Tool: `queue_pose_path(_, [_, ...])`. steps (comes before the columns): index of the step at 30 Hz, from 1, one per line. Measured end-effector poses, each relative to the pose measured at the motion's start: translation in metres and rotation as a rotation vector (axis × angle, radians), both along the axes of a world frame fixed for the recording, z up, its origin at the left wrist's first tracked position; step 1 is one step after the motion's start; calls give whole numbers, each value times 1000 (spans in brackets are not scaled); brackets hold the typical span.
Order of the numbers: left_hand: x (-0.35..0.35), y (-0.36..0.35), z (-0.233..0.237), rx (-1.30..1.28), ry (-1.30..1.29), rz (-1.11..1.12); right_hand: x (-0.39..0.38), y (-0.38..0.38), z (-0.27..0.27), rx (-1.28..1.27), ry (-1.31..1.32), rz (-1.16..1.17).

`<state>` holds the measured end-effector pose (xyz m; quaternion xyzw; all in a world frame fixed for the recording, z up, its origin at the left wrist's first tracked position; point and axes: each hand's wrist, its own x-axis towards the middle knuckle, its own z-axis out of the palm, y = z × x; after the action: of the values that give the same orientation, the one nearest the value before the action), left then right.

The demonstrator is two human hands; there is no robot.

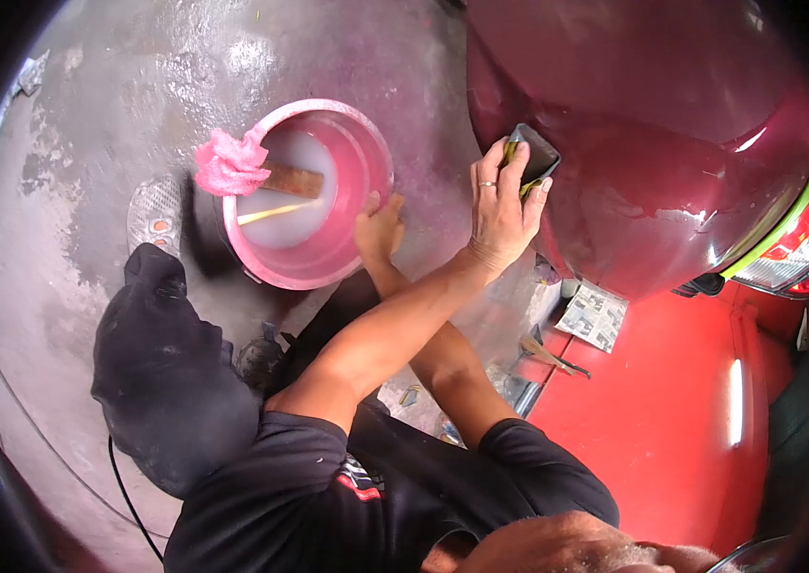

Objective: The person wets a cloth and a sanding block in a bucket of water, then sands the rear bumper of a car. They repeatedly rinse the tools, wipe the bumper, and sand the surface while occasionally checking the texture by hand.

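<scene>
And here the dark block [536,158] is being pressed to the maroon car panel [653,191], at its near edge, with yellowish material seen along the block's side. For good work on such a curve, the block is best laid flat, with pressure spread evenly and lightly, so that no corner is dug into the glossy surface; a wet face and short, overlapping strokes would be called for too, by the look of it. The block is grasped by the left hand [505,215], palm down, opened only as wide as the block, which is held between the fingertips and the thumb; a ring is worn on one finger. Lower down, beneath the crossed forearms, the rim of the pink bucket [357,158] is gripped, it seems, by the curled fingers of the right hand [381,231], partly closed. Cloudy liquid [298,153] is held inside, with a brown piece [292,180] and a yellow strip [276,212] in it, and a pink cloth [231,164] is draped over the far side of the rim.
</scene>
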<state>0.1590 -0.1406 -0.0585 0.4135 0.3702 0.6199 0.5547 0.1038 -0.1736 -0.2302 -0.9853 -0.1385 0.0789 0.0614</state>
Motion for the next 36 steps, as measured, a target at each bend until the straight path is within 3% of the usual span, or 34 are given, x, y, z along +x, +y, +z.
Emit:
queue_pose_path(3, [-2,27,18,138,-32,65,0,-2,-3,-3,-24,0])
queue_pose_path(6, [-6,63,42,-10,-43,13,0,2,-1,-7,-5,5])
queue_pose_path(11, [0,-17,15,29,-44,-113,0,-3,-5,82,-52,43])
queue_pose_path(13, [-4,3,14,58,-80,-45,-1,2,3,-37,27,-39])
queue_pose_path(16, [-12,41,25,40,-32,-50,-1,-3,-4,4,-55,34])
queue_pose_path(21, [-2,-2,-5,183,6,-88,-3,4,1,-20,3,-7])
queue_pose_path(26, [-24,8,-25,309,-39,-283,3,-2,-5,-86,36,-16])
queue_pose_path(28, [-35,13,-30,362,-84,-381,3,-7,-9,32,-5,66])
queue_pose_path(31, [-53,15,-33,242,-234,-594,5,-7,-9,-42,30,20])
queue_pose_path(36, [-55,39,-23,239,-262,-582,6,-12,-12,-40,-9,41])
